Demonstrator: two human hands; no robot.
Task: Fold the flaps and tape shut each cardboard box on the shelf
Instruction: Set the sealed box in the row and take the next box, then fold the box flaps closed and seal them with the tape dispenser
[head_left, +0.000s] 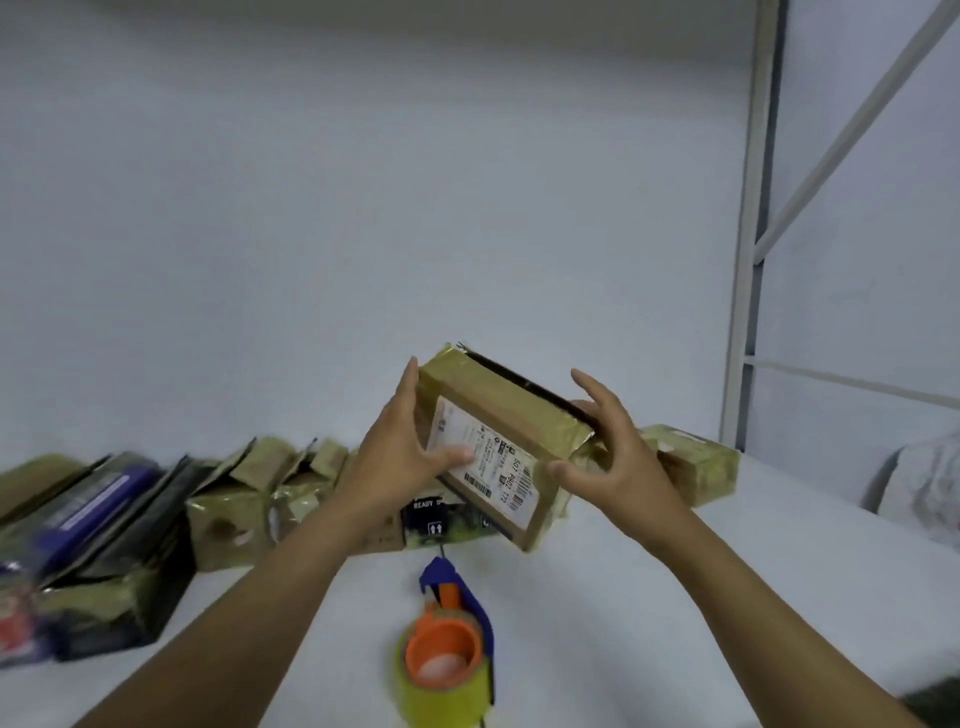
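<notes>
Lying nearest, at the bottom centre of the frame, is a blue-handled tape dispenser (449, 649) with an orange core and a roll of yellowish tape. It rests on the white shelf surface (649, 597) between the person's two bare forearms and neither hand touches it.

Above it, in the middle of the frame, both hands hold a small brown cardboard box (498, 441) wrapped in glossy tape, lifted clear of the surface and tilted down to the right. The left hand (410, 452) grips its left end, with the thumb pressed on the white printed shipping label (483, 462) on the near face and the fingers reaching up behind the end. The right hand (613, 457) cups the right end, with the fingers spread and bent round the corner, the thumb against the near face and the index finger lifted. A dark gap runs along the box's upper far edge.

Just behind and below the held box stands a carton with dark printed sides (447, 525). Left of it runs a blurred row of brown boxes with raised flaps (260, 488), and at the lower left sits a dark box with purple items (104, 519). To the right, behind the right hand, a taped brown box (696, 462) lies on the surface. A crumpled white bag (924, 493) sits at the far right edge. A pale metal shelf upright (753, 208) rises in the upper right, in front of the plain white wall (363, 182).
</notes>
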